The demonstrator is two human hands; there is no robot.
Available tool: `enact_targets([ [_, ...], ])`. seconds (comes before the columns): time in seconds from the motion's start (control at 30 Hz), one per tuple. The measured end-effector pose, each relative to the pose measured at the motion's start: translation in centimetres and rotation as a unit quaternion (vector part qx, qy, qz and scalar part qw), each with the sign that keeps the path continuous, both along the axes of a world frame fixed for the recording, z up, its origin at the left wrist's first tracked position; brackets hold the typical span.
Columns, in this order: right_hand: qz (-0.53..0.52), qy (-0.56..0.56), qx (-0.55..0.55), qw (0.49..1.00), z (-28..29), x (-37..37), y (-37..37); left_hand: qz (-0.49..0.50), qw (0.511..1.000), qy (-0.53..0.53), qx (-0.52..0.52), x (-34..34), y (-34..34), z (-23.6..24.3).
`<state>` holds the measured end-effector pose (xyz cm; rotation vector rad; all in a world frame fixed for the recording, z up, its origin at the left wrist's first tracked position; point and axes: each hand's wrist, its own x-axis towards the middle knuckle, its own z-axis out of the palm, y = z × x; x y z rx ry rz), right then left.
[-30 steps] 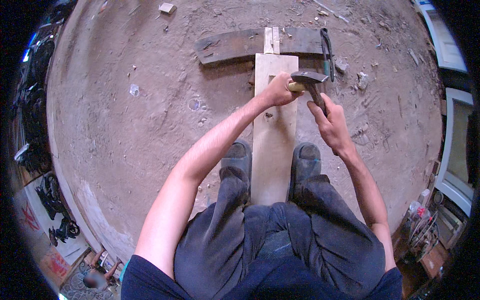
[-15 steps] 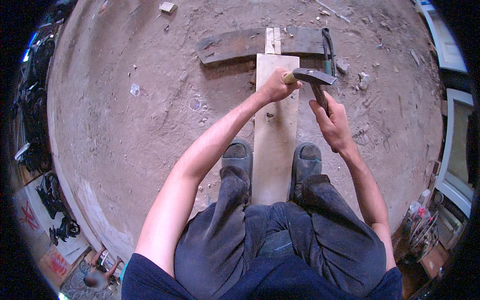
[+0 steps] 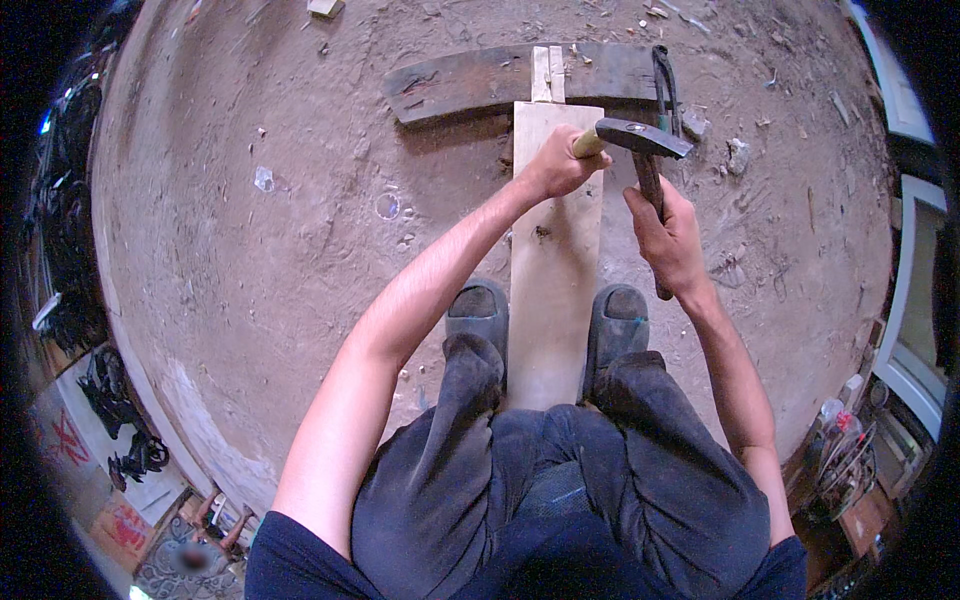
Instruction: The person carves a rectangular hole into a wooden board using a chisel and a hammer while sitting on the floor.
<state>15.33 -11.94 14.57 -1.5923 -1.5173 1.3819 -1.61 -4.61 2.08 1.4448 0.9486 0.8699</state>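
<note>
My left hand (image 3: 556,162) grips the pale wooden handle of a hammer (image 3: 640,136), whose dark steel head sits just right of the fist. My right hand (image 3: 668,238) is closed around a dark metal rod (image 3: 650,182) that stands roughly upright, its top right under the hammer head. Both hands are over the far end of a light wooden plank (image 3: 552,270) lying on the dirt floor. My two dark shoes (image 3: 480,312) stand at the plank's sides, with the right shoe (image 3: 620,310) on its other edge.
A dark curved board (image 3: 470,82) lies crosswise at the plank's far end, with a thin pale strip (image 3: 545,72) on it and black pincers (image 3: 664,78) at its right. The floor is dusty earth (image 3: 250,250) with small debris. Clutter lines both rims.
The hammer head has lifted a little and shifted right, up off the rod's top. My right hand has crept slightly farther along with the rod.
</note>
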Motion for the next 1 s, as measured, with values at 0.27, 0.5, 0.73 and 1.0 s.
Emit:
enact_targets([
  [0.27, 0.000, 0.009, -0.003, 1.000, 1.4, 0.1, -2.1, -0.009, 0.996, 0.000, 0.086, 0.0, -0.9, -0.8],
  [0.5, -0.052, 0.058, 0.058, 0.995, 3.7, 1.9, -3.1, -0.001, 0.998, -0.013, 0.060, -0.2, -1.5, 2.7],
  [0.73, -0.084, 0.115, 0.119, 0.983, 4.4, 1.5, -3.1, 0.027, 0.998, -0.027, 0.054, -0.7, -1.3, 1.8],
  [1.0, 0.152, -0.139, 0.031, 0.978, 1.4, 0.0, -1.2, -0.034, 0.962, 0.101, 0.249, -0.2, -0.7, -2.3],
])
